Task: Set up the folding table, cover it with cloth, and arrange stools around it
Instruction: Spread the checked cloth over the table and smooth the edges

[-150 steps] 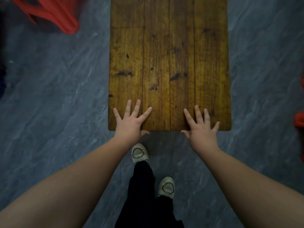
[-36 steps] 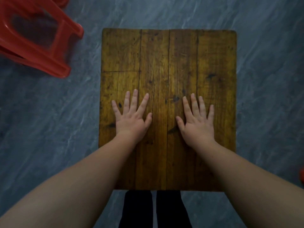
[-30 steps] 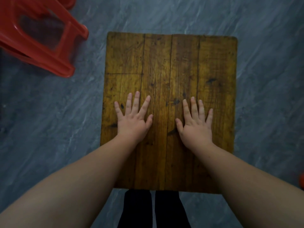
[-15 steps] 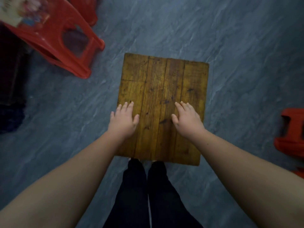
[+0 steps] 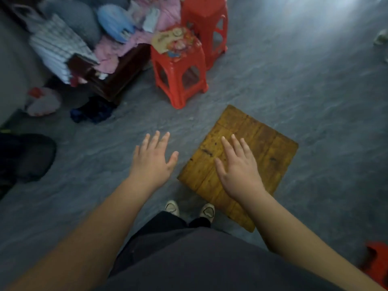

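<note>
The small wooden folding table (image 5: 264, 148) stands on the grey floor below me, to the right of my feet. My left hand (image 5: 152, 161) hangs in the air left of the table with fingers spread, holding nothing. My right hand (image 5: 237, 166) hovers over the table's near-left part, fingers straight, also empty; whether it touches the wood I cannot tell. A red plastic stool (image 5: 178, 68) with a patterned folded cloth (image 5: 175, 42) on its seat stands beyond the table. A taller red stool (image 5: 204, 26) is behind it.
A pile of clothes and bedding (image 5: 88, 38) on dark furniture fills the upper left. Dark bundles (image 5: 27, 156) and a blue cloth (image 5: 92, 111) lie on the floor at left. Part of another red stool (image 5: 376, 263) shows at the lower right.
I have straightened up and turned left. Both hands have lifted off the table top; the left one is now beside the table. The stools and the clothes pile have come into view.
</note>
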Tool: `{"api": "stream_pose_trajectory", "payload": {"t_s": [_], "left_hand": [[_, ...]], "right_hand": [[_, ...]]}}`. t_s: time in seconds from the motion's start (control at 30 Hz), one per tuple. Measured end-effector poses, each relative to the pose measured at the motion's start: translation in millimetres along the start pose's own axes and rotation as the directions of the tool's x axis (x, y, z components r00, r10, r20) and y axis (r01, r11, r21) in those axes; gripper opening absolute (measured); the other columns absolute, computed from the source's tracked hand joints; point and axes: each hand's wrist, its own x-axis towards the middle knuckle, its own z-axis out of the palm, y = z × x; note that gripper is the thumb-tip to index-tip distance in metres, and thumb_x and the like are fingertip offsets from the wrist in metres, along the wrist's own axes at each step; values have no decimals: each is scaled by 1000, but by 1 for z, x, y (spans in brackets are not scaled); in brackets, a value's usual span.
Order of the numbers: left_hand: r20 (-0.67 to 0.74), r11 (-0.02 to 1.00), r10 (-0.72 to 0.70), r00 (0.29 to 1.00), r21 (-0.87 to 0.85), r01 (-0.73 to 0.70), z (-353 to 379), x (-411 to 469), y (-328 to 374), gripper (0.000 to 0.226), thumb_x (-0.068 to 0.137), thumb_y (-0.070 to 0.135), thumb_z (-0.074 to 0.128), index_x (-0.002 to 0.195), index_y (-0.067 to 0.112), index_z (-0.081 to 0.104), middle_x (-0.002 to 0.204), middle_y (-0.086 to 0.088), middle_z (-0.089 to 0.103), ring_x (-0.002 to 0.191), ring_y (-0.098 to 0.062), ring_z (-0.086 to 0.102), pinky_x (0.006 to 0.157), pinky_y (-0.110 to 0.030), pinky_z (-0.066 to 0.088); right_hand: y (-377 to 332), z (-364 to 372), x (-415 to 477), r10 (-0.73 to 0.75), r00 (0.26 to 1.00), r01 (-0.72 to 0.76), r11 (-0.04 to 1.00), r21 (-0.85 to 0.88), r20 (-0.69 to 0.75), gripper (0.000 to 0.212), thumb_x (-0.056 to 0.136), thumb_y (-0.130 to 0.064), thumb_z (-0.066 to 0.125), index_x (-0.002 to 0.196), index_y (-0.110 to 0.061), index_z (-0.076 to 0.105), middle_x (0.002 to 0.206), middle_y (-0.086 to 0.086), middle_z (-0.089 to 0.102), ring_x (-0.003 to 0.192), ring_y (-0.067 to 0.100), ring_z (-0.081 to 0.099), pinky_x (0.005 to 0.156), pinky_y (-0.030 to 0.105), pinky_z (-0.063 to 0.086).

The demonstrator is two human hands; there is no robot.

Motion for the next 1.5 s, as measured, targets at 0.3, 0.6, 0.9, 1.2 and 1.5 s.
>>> {"api": "stream_pose_trajectory", "payload": {"t_s": [0.3, 0.6, 0.9, 1.2, 1.5], "left_hand": [[-137, 946, -312, 940, -136, 294, -61, -66, -116, 71, 97, 61, 28, 158, 31, 7, 167, -3, 4, 153, -26, 0, 122, -51, 13], [-196, 829, -547, 814, -262, 494, -93, -119, -271, 70, 98, 61, 26, 158, 33, 4, 167, -2, 1, 153, -23, -4, 123, -50, 9], [-162, 793, -581, 798, -333, 510, -133, -117, -458, 70, 99, 60, 25, 158, 31, 2, 167, -1, -2, 153, -23, -5, 123, -50, 9], [-197, 818, -536, 821, -360, 448, -183, -73, -555, 70, 99, 59, 29, 158, 32, 1, 167, -2, 1, 153, -24, -4, 123, -53, 8], [-213, 865, -450, 868, -348, 363, -226, 17, -590, 69, 99, 57, 30, 158, 32, 4, 167, -2, 1, 153, -25, -3, 123, -53, 8]], "right_hand": [[-159, -5, 32, -410, 908, 417, 905, -82, 86, 68, 102, -52, 35, 161, -29, 9, 169, 1, 1, 155, 22, -9, 125, 47, 7], [-340, 49, 58, -614, 772, 633, 765, -118, 161, 67, 102, -51, 37, 160, -29, 12, 169, -1, 4, 155, 21, -7, 124, 45, 7], [-526, 127, 81, -608, 777, 627, 768, -128, 160, 67, 102, -48, 40, 160, -27, 16, 169, 1, 9, 155, 22, -3, 124, 45, 11], [-626, 131, 118, -590, 802, 597, 784, -170, 96, 66, 101, -45, 44, 159, -25, 21, 168, 2, 14, 155, 24, 3, 123, 46, 15], [-654, 130, 199, -548, 835, 548, 823, -151, 47, 66, 100, -46, 44, 159, -25, 23, 167, 2, 16, 155, 24, 4, 123, 47, 16]]}}
